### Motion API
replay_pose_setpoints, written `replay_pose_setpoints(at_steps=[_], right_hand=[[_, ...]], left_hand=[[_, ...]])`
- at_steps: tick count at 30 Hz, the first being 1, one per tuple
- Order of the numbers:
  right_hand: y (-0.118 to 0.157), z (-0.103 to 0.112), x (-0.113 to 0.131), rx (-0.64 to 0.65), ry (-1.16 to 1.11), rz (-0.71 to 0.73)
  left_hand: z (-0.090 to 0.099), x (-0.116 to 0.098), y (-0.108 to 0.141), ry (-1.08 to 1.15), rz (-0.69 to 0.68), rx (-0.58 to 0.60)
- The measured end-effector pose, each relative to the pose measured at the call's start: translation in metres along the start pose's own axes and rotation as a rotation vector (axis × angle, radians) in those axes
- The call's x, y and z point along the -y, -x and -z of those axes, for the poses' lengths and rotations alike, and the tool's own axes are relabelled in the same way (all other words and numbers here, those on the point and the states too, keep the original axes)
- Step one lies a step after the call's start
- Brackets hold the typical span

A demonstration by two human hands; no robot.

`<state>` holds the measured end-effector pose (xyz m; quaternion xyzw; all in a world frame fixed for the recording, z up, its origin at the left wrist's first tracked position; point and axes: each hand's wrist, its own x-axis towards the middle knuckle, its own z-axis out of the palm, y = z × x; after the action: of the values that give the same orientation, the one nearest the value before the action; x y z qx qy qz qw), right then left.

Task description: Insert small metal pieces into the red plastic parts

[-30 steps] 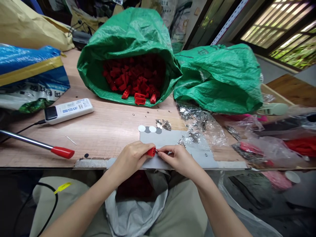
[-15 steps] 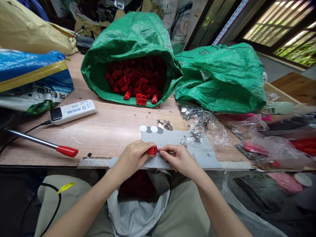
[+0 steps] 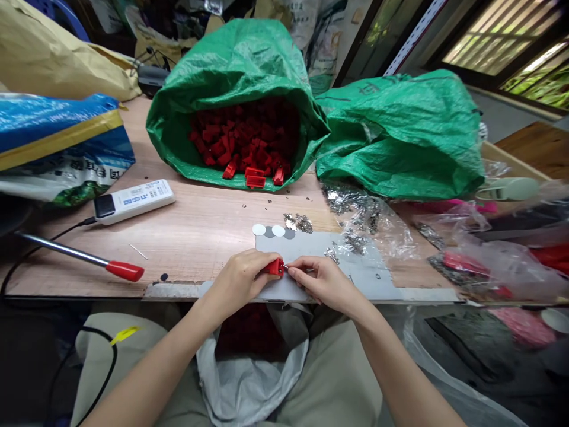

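Between thumb and fingers my left hand (image 3: 242, 273) grips a small red plastic housing (image 3: 274, 267), its open end turned to the right. My right hand (image 3: 319, 279) is closed in a pinch on a small metal piece (image 3: 287, 267), whose tip meets the housing's open end; its exact shape is too small to tell. Both hands are just above a grey sheet (image 3: 329, 249) at the table's front edge. Small metal parts (image 3: 299, 222) lie in a pile beyond the hands, with another little heap (image 3: 331, 255) beside my right hand.
A green sack (image 3: 240, 65) full of red housings lies open at the back, beside a second green sack (image 3: 400, 136). At left are a white device (image 3: 136, 201) with a cable and a red-handled lever (image 3: 125, 270). A white bag (image 3: 249, 385) hangs below the table edge.
The view has shifted slightly. Both hands keep nearly the same pose, the metal piece still at the red housing's end.
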<state>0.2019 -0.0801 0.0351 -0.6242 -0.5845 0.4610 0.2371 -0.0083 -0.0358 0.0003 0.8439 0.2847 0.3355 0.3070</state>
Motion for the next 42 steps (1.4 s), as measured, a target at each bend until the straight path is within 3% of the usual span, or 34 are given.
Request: replay_pose_setpoints(at_steps=[7, 13, 31, 34, 38, 42], right_hand=[[-0.002, 0.002, 0.002, 0.049, -0.004, -0.075], [-0.006, 0.006, 0.013, 0.027, 0.186, 0.044], [-0.004, 0.001, 0.026, -0.034, 0.349, 0.050], [-0.005, -0.001, 0.017, -0.045, 0.280, 0.075], [-0.004, -0.003, -0.004, -0.040, -0.027, 0.055], [0.003, -0.007, -0.020, -0.150, -0.334, 0.039]], left_hand=[[-0.001, 0.001, 0.001, -0.041, -0.012, 0.029], [0.000, 0.000, 0.001, -0.076, -0.044, 0.063], [0.001, -0.001, -0.001, -0.124, -0.083, 0.057], [-0.002, -0.001, 0.000, -0.122, -0.076, 0.044], [-0.008, -0.002, 0.004, -0.098, -0.012, -0.028], [-0.010, -0.006, 0.005, 0.122, 0.139, -0.078]])
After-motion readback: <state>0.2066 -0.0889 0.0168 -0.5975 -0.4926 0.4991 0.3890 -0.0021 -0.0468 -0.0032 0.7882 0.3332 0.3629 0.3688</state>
